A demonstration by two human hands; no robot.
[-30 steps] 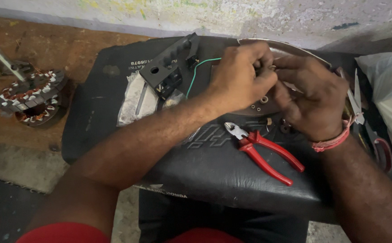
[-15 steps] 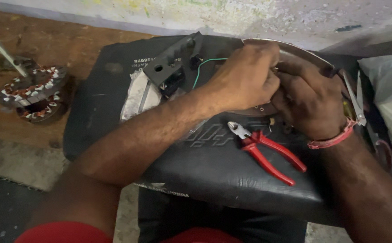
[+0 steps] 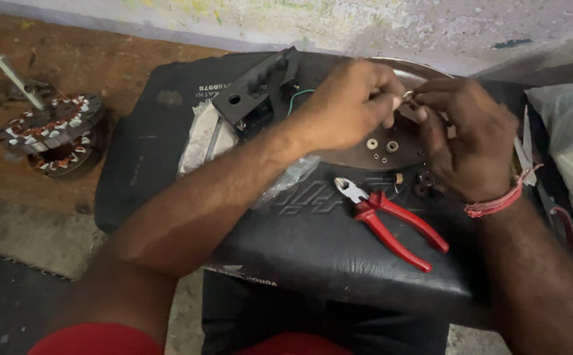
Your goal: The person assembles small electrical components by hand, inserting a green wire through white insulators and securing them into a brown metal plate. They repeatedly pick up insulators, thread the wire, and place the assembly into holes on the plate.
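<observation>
The left hand [image 3: 349, 108] and right hand [image 3: 467, 138] pinched a small metal part [image 3: 407, 96] between their fingertips. Red-handled pliers [image 3: 391, 220] lay near on the black seat [image 3: 326, 243].

- Small pale part [image 3: 407, 96]: tiny, whitish-metallic, pinched between the fingertips of the left hand [image 3: 349, 105] and the right hand [image 3: 467, 135], held up over the plate near the far edge of the seat [image 3: 312, 243]; its exact shape is too small to tell.
- Plate [image 3: 372, 154]: dark, flat and round, with several small holes and pale bushings; it lies flat on the black seat toward its far right corner, largely covered by both hands.
</observation>
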